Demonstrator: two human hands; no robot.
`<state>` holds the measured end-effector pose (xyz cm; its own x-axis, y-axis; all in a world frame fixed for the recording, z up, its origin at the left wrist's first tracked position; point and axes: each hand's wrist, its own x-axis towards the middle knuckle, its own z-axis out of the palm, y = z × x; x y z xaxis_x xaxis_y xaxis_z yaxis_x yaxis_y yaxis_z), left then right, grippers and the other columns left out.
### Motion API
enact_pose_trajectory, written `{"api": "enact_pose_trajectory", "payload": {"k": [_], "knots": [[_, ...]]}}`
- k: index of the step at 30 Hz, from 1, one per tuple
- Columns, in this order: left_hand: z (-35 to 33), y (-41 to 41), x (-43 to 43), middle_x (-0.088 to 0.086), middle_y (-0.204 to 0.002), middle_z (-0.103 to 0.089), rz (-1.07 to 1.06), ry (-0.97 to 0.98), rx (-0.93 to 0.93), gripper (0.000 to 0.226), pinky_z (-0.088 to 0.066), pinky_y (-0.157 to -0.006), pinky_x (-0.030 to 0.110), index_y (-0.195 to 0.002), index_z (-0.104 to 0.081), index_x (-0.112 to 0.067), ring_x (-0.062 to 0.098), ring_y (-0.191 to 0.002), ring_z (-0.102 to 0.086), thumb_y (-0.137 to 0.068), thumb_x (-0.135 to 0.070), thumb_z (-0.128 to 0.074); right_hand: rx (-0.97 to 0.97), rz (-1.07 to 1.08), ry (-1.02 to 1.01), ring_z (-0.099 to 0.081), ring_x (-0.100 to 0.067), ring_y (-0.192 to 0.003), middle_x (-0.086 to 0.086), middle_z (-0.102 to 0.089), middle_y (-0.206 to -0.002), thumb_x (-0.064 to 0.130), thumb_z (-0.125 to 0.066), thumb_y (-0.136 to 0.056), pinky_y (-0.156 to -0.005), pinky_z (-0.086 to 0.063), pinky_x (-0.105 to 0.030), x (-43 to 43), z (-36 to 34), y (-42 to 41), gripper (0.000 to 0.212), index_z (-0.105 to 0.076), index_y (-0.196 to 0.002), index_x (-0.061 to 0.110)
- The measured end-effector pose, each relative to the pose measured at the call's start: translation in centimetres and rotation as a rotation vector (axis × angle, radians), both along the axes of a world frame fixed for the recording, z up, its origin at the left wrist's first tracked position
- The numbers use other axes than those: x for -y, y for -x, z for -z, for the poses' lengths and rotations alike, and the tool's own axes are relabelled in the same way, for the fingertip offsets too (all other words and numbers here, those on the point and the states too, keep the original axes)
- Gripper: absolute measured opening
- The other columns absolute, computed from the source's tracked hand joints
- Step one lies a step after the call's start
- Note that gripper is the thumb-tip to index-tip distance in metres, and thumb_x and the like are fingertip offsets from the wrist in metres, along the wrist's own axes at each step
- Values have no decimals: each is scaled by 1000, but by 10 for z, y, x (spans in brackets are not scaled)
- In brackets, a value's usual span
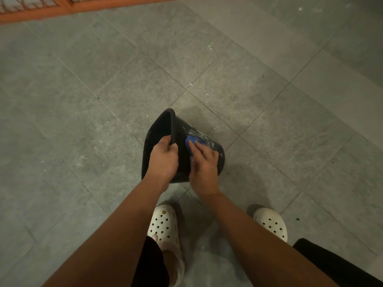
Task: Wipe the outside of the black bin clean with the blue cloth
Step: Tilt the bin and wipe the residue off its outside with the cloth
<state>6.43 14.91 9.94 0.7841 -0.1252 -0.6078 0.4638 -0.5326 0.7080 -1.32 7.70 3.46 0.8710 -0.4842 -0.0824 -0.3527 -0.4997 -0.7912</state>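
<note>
A black bin is held tilted above the grey tiled floor, its open mouth turned to the left. My left hand grips its rim, fingers curled inside the mouth and thumb on the outer wall. My right hand presses a blue cloth flat against the bin's outer wall. White smears show on the wall just beyond the cloth. Most of the cloth is hidden under my fingers.
Grey stone floor tiles spread all around. My feet in white perforated clogs stand just below the bin. An orange-red wooden frame runs along the top left edge.
</note>
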Motion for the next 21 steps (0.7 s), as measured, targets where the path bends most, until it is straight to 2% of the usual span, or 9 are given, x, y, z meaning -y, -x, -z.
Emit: {"api": "enact_pose_trajectory", "payload": {"k": [3,4,6,8,10,12,16,18,21], "knots": [[2,3,0,-1,-97,-65,22,-1,20,27,-53,-77,34,-115,-57,-31,16,-89,-64,-97,-19,-41,-118,-44,1,-36,-31,-130,-8,-42,-143,6,-46,-92,-107,-31,-42,12,10,-2,48,-39,-139,14],[3,5,0,-2,-98,-65,23,0,27,26,-52,-75,32,-115,-56,-31,13,-89,-63,-97,-19,-41,-159,-19,-28,-29,-27,-137,-8,-37,-147,4,-45,-92,-114,-23,-38,14,13,1,51,-34,-141,13],[4,5,1,-3,-96,-65,31,-3,31,25,-51,-71,28,-113,-56,-32,11,-85,-63,-97,-20,-41,-201,65,-64,-21,-22,-142,-9,-32,-149,-4,-47,-89,-116,-11,-29,11,15,8,56,-31,-141,10],[5,4,1,-2,-94,-66,30,-1,25,25,-52,-71,29,-112,-57,-32,12,-84,-65,-97,-19,-41,-163,102,-82,-24,-23,-140,-11,-38,-146,-10,-49,-85,-115,-15,-30,2,9,11,55,-39,-136,7],[5,1,-2,-1,-94,-67,23,0,19,26,-54,-75,33,-113,-58,-30,17,-87,-66,-97,-18,-41,-30,63,-116,-30,-27,-137,-15,-46,-140,-14,-50,-83,-114,-23,-36,-6,1,8,49,-49,-129,3],[5,-1,-5,0,-94,-67,39,3,23,27,-54,-78,34,-113,-59,-29,20,-90,-65,-97,-18,-41,14,10,-134,-28,-25,-138,-13,-44,-141,-13,-48,-84,-115,-21,-35,-5,-1,0,50,-49,-130,6],[8,4,-5,1,-95,-68,30,19,37,26,-55,-78,35,-111,-58,-33,15,-86,-65,-97,-19,-42,-151,34,-139,-21,-21,-141,-6,-32,-150,-11,-44,-85,-118,-17,-34,10,12,0,61,-35,-140,14],[10,5,-4,2,-94,-68,27,13,40,26,-56,-76,33,-115,-57,-31,14,-83,-65,-97,-20,-41,-211,112,-115,-28,-25,-136,-8,-37,-147,-11,-45,-84,-115,-24,-36,12,13,4,60,-38,-139,12],[11,3,-5,4,-96,-68,20,8,29,28,-56,-79,36,-119,-56,-29,20,-88,-66,-97,-19,-41,-177,139,-86,-39,-29,-124,-13,-47,-135,-13,-51,-78,-108,-33,-34,2,8,4,59,-46,-133,8]]}}
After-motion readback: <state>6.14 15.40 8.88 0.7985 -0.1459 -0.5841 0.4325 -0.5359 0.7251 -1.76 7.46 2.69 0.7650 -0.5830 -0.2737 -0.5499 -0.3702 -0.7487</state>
